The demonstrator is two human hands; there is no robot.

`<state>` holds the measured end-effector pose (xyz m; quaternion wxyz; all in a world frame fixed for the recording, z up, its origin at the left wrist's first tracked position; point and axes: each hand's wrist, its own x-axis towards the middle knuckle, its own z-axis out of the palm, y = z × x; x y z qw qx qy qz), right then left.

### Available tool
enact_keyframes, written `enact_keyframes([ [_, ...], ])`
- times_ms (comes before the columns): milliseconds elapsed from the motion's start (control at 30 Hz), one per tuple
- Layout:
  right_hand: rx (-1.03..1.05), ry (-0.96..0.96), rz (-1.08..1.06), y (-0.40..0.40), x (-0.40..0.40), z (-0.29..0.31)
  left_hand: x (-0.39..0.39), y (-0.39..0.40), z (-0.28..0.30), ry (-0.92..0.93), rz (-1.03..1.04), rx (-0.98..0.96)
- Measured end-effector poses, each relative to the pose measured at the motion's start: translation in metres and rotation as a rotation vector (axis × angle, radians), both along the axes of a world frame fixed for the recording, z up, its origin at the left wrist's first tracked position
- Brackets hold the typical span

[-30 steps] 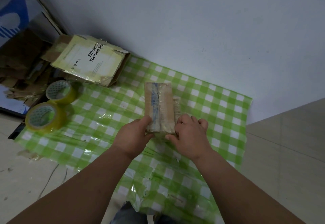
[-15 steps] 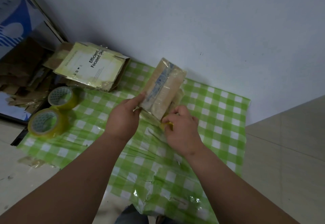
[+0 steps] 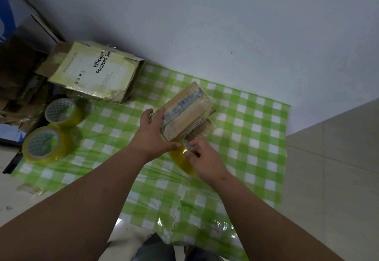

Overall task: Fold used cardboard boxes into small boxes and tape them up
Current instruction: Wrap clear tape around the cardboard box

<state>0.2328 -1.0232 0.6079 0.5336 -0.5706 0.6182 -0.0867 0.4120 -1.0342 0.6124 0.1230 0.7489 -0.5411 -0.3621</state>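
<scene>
A small brown cardboard box (image 3: 185, 112), wrapped in clear tape, is tilted up above the green checked sheet (image 3: 246, 158). My left hand (image 3: 152, 131) grips its near left end, thumb under the bottom edge. Just below the box my right hand (image 3: 205, 159) holds a yellow tape roll (image 3: 181, 159) and pinches the strip of tape that runs up to the box's near corner. A second piece of cardboard (image 3: 203, 128) lies under the box on the sheet.
Two yellow tape rolls (image 3: 61, 112) (image 3: 46, 143) stand at the sheet's left edge. A flattened pale-green printed box (image 3: 96, 72) lies at the back left by the wall. Brown cardboard scraps (image 3: 18, 80) pile up beyond it. Tiled floor lies to the right.
The box went from lying flat on the sheet to lifted and tilted in my left hand. My right hand left the box's end and now holds a tape roll below it.
</scene>
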Motion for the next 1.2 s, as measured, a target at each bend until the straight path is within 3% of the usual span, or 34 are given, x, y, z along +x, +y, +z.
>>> enact_keyframes([
  [167, 0.008, 0.035, 0.114, 0.006, -0.001, -0.005, 0.002, 0.0, -0.009, -0.044, -0.024, -0.089],
  [333, 0.068, -0.097, 0.035, 0.02, -0.006, -0.003, 0.007, -0.006, -0.01, -0.07, -0.069, -0.096],
  [567, -0.023, 0.016, 0.119, 0.028, -0.005, -0.005, 0.011, -0.006, -0.011, -0.081, -0.115, -0.077],
  [833, -0.002, -0.031, 0.048, 0.038, -0.006, -0.007, 0.009, -0.006, -0.005, -0.094, -0.135, -0.067],
  [1033, 0.097, -0.063, 0.171, 0.043, -0.01, -0.007, 0.002, 0.005, -0.006, 0.111, 0.054, -0.13],
  [1200, 0.147, -0.101, 0.114, 0.031, -0.019, 0.0, -0.004, 0.02, -0.002, 0.018, 0.159, -0.161],
])
